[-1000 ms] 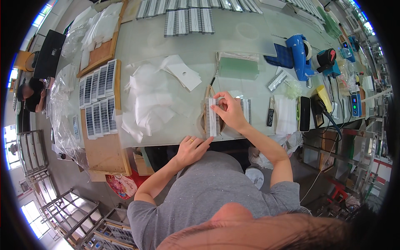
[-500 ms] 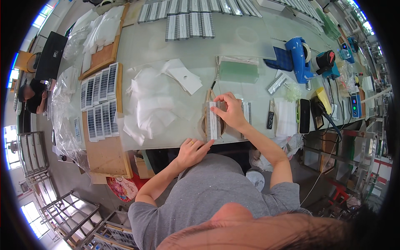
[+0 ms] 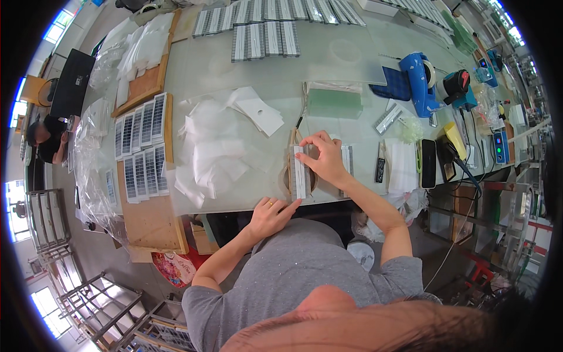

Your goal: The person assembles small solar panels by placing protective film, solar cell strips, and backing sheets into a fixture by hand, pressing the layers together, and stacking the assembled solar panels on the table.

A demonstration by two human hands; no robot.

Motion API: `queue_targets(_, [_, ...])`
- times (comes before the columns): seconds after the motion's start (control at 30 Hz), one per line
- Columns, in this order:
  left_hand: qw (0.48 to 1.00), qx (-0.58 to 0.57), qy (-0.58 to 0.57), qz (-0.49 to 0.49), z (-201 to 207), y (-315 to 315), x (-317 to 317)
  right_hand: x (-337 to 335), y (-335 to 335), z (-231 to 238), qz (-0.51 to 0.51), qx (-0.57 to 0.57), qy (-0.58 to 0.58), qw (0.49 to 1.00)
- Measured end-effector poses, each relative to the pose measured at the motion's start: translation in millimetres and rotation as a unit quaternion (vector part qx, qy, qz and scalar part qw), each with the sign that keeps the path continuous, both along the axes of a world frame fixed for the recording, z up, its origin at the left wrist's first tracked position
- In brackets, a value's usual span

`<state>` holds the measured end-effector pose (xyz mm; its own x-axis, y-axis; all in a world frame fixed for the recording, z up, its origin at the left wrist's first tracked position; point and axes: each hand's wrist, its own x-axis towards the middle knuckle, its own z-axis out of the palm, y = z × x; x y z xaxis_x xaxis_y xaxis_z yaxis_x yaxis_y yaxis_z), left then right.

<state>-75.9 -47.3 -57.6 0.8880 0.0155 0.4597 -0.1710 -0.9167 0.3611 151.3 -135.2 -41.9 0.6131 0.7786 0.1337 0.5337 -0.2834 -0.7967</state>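
Grey panel [image 3: 299, 188] with white strip [image 3: 298, 170]: at front edge of worktop [image 3: 270, 76] | right hand [image 3: 325, 158]: thumb and forefinger arched apart, tips at far end; cannot tell if pinching | left hand [image 3: 271, 218]: forefinger at near end, grip unclear | advice: press lightly, evenly; keep strip straight

The right hand [image 3: 329, 158] hides part of a grey-and-white striped flat panel [image 3: 349, 156] just right of its fingers [image 3: 315, 139]; far beyond them, the upper edge crops a row of similar panels [image 3: 272, 9].
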Motion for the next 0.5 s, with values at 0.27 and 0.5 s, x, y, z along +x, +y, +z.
queue_targets(0.27, [0.997, -0.008, -0.059, 0.052, 1.8, 33.3, 23.9, 1.3, 2.4, 3.3, 0.005, 0.027, -0.015, 1.0])
queue_targets(0.5, [0.961, -0.127, 0.055, 0.24, 16.7, 115.7, 121.0, -0.1, 0.7, 19.5, 0.015, 0.066, -0.019, 0.998])
